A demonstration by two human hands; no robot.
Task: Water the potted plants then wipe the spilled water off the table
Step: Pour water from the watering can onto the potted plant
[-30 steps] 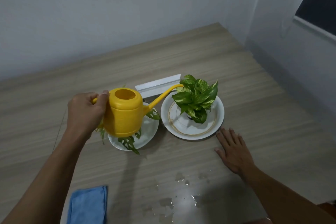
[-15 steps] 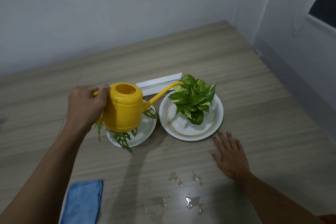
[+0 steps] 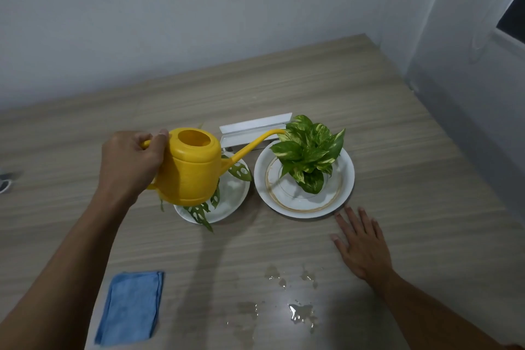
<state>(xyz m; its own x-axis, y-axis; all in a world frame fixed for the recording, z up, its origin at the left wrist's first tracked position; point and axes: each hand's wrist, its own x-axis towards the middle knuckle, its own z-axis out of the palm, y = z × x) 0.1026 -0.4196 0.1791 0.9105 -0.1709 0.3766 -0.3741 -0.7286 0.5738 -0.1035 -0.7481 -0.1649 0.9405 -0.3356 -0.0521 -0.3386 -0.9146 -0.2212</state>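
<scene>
Gripping the handle of the yellow watering can (image 3: 189, 167), the left hand (image 3: 131, 163) is clenched around it with the thumb pressed against the top rim, so the can's body sits at the hand's 3 o'clock, held in the air. From the can the long spout (image 3: 255, 142) rises toward 2 o'clock, and its tip meets the upper left leaves of the variegated potted plant (image 3: 309, 152). Whether water is running from the tip I cannot tell. That plant stands on a white plate with a gold ring (image 3: 339, 202). Under the can, mostly hidden by it, is a second plant with holed leaves (image 3: 201, 212) on a smaller white plate (image 3: 235, 196), just beside the first plate at its 9 o'clock. Behind both plates, at their 12 o'clock, lies a white angled strip (image 3: 255, 126). The right hand (image 3: 362, 244) lies flat on the wooden table (image 3: 397, 150), fingers spread and holding nothing, its fingertips just short of the gold-ringed plate's rim at about that plate's 5 o'clock. Nearer the person, at the right hand's 8 o'clock, spilled water (image 3: 301, 314) shines in several small puddles on the tabletop. A folded blue cloth (image 3: 130, 307) lies well apart from the puddles at their 9 o'clock, below the left forearm.
</scene>
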